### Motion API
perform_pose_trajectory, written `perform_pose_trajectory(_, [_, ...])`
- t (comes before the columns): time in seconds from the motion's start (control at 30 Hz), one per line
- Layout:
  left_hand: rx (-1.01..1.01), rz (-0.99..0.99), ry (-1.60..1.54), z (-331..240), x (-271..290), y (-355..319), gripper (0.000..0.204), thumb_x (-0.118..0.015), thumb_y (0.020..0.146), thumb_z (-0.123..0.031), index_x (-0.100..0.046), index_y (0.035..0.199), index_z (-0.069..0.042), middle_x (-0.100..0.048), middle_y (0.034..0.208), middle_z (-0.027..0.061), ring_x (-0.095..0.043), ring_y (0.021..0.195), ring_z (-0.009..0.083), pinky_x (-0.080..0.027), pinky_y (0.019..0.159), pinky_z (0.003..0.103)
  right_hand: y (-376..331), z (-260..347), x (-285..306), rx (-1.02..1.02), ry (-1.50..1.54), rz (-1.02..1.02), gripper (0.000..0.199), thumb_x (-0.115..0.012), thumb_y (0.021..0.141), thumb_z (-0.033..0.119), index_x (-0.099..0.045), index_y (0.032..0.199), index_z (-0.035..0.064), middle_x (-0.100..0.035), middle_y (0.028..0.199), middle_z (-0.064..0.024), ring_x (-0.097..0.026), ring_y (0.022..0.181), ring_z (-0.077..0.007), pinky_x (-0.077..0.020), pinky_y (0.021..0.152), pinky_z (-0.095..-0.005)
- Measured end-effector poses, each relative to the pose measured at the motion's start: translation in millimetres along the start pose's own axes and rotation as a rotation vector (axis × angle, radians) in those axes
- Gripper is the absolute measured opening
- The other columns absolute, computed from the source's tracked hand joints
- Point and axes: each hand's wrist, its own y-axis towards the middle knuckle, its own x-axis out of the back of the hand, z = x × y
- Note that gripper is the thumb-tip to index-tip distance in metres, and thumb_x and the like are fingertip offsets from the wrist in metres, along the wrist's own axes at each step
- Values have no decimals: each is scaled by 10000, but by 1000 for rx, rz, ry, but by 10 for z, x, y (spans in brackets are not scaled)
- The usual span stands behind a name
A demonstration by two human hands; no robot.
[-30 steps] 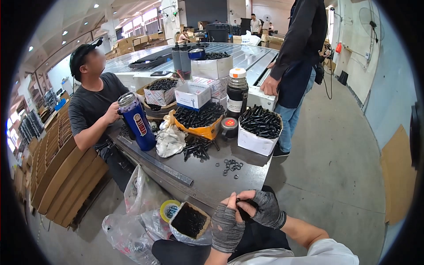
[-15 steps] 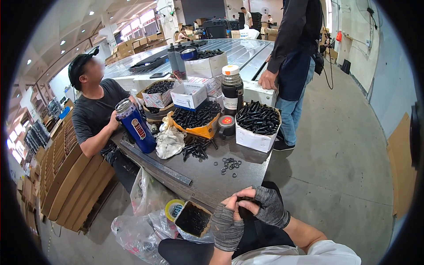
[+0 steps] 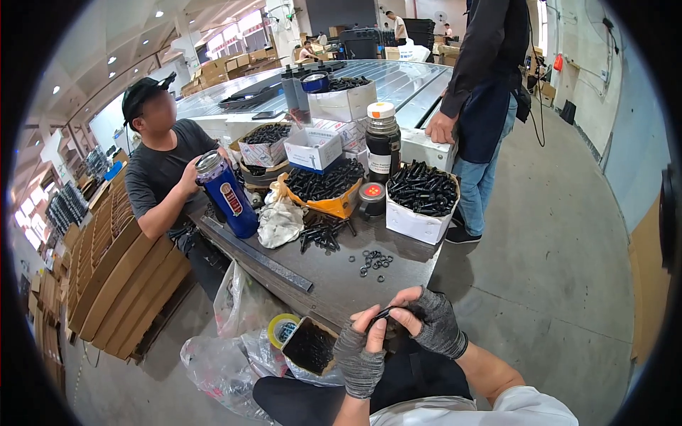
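Both hands wear grey knitted fingerless gloves and meet at 6 o'clock, just below the near edge of the dark metal worktable (image 3: pixel 341 273). The left hand (image 3: pixel 361 351) and the right hand (image 3: pixel 426 323) are closed together on a small black bolt (image 3: pixel 387 312), pinched between fingertips; the bolt is largely hidden, so its exact orientation cannot be told.

At 7 o'clock of the hands, just beside the left hand, sits an open brown cardboard box of dark small parts (image 3: pixel 310 346), with a yellow tape roll (image 3: pixel 283 328) touching its far side and clear plastic bags (image 3: pixel 227 351) around both.

At 12 o'clock of the hands, on the table, lie scattered black washers (image 3: pixel 373 263), then a loose heap of black bolts (image 3: pixel 323 233). Further off stands a white cardboard box filled with black bolts (image 3: pixel 421 202).

At 10 o'clock a seated person grips a blue cylindrical flask (image 3: pixel 226 195). At 1 o'clock another person stands beside the table.
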Motion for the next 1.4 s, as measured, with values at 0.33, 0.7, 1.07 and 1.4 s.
perform_pose_trajectory(0.33, [181, -48, -4, 114, 146, 258, 143, -681, 904, -70, -692, 1030, -6, -670, 869, 64, -610, 747, 127, -498, 708, 280, 976, -224, 315, 339, -512, 108, 173, -670, 894, 121, -671, 1046, 37, -677, 904, -84, -665, 880, -213, -517, 797, -337])
perform_pose_trajectory(0.7, [93, -53, 91, 159, 111, 265, 158, -657, 926, -86, -685, 1050, 8, -663, 834, 84, -613, 711, 140, -496, 680, 286, 1783, -511, 275, 254, -671, 616, 265, -652, 813, 132, -697, 1068, 78, -641, 964, -136, -642, 961, -312, -506, 849, -405])
perform_pose_trajectory(1.07, [88, -47, 95, 189, 127, 267, 160, -654, 936, -108, -686, 1050, 0, -657, 817, 74, -601, 696, 133, -488, 665, 286, 1886, -515, 198, 220, -716, 682, 146, -683, 776, 120, -661, 888, 29, -657, 888, -136, -659, 876, -308, -509, 763, -409])
perform_pose_trajectory(1.4, [133, -32, 56, 110, 136, 266, 168, -645, 943, -114, -679, 1062, 0, -636, 790, 62, -582, 674, 129, -480, 650, 285, 1832, -387, 182, 122, -716, 649, 181, -723, 771, 158, -687, 899, 35, -680, 900, -150, -670, 900, -322, -519, 789, -410])
